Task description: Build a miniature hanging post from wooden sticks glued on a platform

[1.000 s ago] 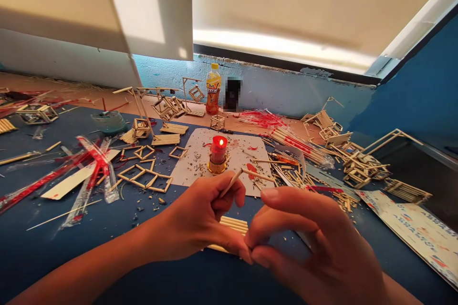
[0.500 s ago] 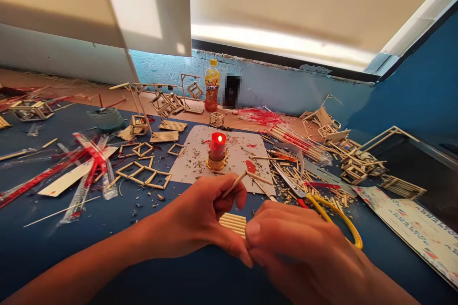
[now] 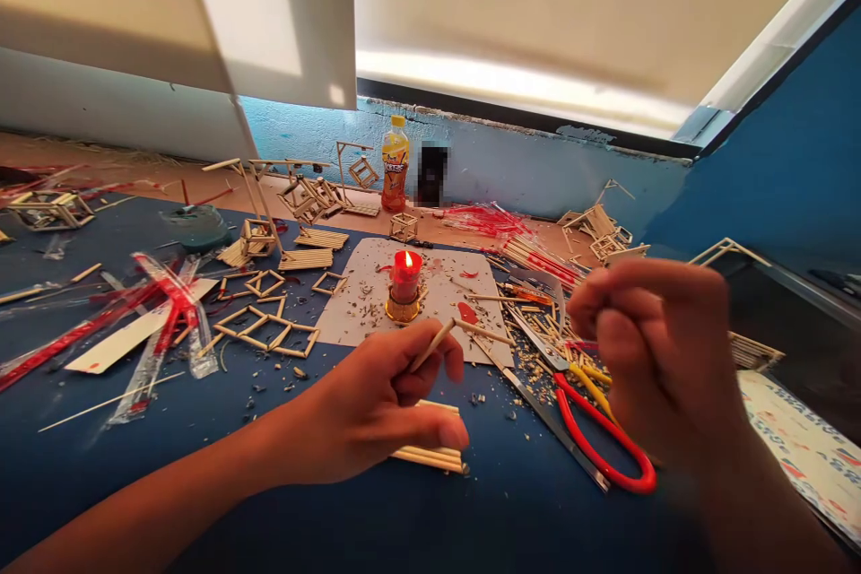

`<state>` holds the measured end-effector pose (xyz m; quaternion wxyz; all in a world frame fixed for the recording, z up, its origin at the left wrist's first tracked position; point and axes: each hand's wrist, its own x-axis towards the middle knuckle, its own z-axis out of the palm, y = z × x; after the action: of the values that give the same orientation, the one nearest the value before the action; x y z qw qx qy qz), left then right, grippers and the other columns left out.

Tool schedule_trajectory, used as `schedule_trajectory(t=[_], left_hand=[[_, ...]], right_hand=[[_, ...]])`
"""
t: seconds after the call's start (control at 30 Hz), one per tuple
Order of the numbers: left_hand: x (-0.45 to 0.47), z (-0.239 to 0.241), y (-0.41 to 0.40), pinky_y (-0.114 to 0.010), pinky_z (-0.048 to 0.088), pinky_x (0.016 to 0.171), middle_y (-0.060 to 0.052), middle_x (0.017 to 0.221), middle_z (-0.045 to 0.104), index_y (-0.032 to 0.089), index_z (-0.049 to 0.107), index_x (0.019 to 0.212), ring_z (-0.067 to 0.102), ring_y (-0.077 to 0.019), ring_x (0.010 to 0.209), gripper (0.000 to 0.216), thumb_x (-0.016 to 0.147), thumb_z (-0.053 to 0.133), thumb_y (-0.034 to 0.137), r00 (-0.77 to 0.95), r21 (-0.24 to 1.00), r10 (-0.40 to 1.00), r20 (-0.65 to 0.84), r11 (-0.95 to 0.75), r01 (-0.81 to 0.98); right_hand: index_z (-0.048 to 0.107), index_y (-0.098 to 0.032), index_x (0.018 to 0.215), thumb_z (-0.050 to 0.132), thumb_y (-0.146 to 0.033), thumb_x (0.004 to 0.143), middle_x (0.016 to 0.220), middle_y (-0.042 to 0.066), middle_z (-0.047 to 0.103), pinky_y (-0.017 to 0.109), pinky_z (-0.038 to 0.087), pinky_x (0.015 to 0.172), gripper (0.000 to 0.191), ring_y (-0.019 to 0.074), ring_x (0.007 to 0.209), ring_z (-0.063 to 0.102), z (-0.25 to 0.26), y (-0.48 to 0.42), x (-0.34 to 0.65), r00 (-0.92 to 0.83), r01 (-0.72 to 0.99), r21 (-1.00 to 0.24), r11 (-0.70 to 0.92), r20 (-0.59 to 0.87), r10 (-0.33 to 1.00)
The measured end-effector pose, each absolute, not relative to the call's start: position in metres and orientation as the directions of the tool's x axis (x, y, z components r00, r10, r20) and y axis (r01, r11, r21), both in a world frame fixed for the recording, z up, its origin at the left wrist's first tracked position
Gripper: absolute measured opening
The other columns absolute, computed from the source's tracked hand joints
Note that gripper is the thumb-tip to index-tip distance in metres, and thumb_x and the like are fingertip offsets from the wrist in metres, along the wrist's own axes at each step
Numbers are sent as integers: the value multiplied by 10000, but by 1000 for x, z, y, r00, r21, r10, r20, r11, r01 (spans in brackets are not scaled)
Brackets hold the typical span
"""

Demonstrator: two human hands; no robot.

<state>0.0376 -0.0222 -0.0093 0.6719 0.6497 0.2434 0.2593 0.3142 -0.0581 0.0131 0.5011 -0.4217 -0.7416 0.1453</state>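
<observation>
My left hand (image 3: 377,413) reaches in from the left, its fingers curled round two thin wooden sticks (image 3: 481,333) joined end to end at an angle. Its thumb stretches apart, over a small flat row of sticks (image 3: 430,459) on the table, partly covered by the hand. My right hand (image 3: 663,350) is raised on the right with its fingers closed; whatever they pinch, if anything, is hidden. A lit red candle (image 3: 406,280) in a gold-coloured holder stands just beyond my left hand. Scissors (image 3: 605,435) with red and yellow handles lie below my right hand.
Under the candle is a grey board (image 3: 356,287) strewn with scraps. Small stick frames (image 3: 269,327), plastic wrappers (image 3: 165,314) and a glue-like dish (image 3: 195,226) lie leftward. A drink bottle (image 3: 395,166) stands at the back. A patterned board (image 3: 784,430) lies right.
My right hand has lifted away from my left hand, up and to the right. My left thumb has straightened. More of the scissors and the row of sticks shows.
</observation>
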Motion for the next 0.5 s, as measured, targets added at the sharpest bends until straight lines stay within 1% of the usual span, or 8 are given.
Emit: schedule_trajectory(t=[0.07, 0.13, 0.17, 0.2, 0.27, 0.33, 0.43, 0.5], left_hand=[[38, -12, -25, -240, 319, 592, 60, 815, 398, 226, 566, 997, 296, -119, 672, 409, 953, 686, 615, 730, 994, 677, 91, -19, -107], [38, -13, -27, -255, 380, 716, 16, 948, 492, 238, 563, 1010, 381, -129, 766, 363, 1048, 530, 598, 706, 992, 698, 115, -43, -120], [38, -14, -28, -260, 390, 766, 6, 986, 511, 245, 571, 1016, 406, -132, 806, 343, 1077, 481, 570, 700, 994, 706, 107, -48, -103], [38, -14, -29, -261, 391, 796, 4, 988, 516, 252, 587, 1024, 419, -133, 826, 329, 1097, 451, 543, 701, 995, 707, 98, -56, -84], [38, -13, -29, -258, 387, 822, 7, 958, 507, 255, 605, 1009, 426, -133, 837, 330, 1112, 427, 513, 704, 996, 704, 94, -70, -62], [37, -12, -29, -251, 381, 768, 18, 905, 481, 252, 594, 983, 406, -131, 791, 335, 1113, 427, 513, 716, 997, 694, 77, -44, -65], [35, -10, -28, -259, 329, 625, 35, 815, 415, 246, 581, 974, 340, -136, 695, 352, 1115, 411, 519, 737, 999, 674, 37, -16, -35], [34, -8, -28, -269, 295, 578, 43, 770, 377, 237, 588, 975, 315, -137, 663, 359, 1119, 405, 510, 751, 998, 659, 41, -63, 1]], right_hand=[[529, -318, 1235, 452, -242, 1074, 774, -35, 562, 321, 433, 572, 194, 166, 610, 530, 18, -38, 326, -111, 656, -565, 501, 584, 804], [543, -296, 1252, 504, -303, 1064, 674, -66, 567, 307, 384, 518, 192, 149, 509, 491, 19, -22, 334, -95, 789, -496, 362, 484, 870], [559, -293, 1281, 552, -314, 1047, 682, -64, 615, 307, 401, 532, 235, 148, 505, 520, 18, -16, 338, -101, 829, -460, 317, 435, 895], [572, -296, 1327, 596, -307, 1025, 750, -44, 688, 316, 444, 580, 302, 158, 552, 589, 16, -12, 340, -125, 856, -419, 302, 399, 908], [578, -315, 1417, 633, -243, 990, 1010, 12, 789, 364, 518, 749, 436, 210, 782, 729, 13, -8, 343, -171, 888, -343, 306, 371, 912], [588, -305, 1452, 639, -225, 978, 1102, 35, 796, 404, 530, 829, 484, 245, 875, 760, 11, -8, 342, -147, 915, -300, 269, 373, 916], [673, -283, 1378, 688, -297, 967, 862, 4, 783, 394, 536, 720, 412, 223, 641, 727, 15, -16, 336, -47, 920, -340, 196, 399, 916], [655, -327, 1416, 684, -291, 971, 914, 8, 806, 395, 549, 725, 447, 238, 695, 755, 18, -24, 331, -54, 908, -360, 214, 406, 912]])
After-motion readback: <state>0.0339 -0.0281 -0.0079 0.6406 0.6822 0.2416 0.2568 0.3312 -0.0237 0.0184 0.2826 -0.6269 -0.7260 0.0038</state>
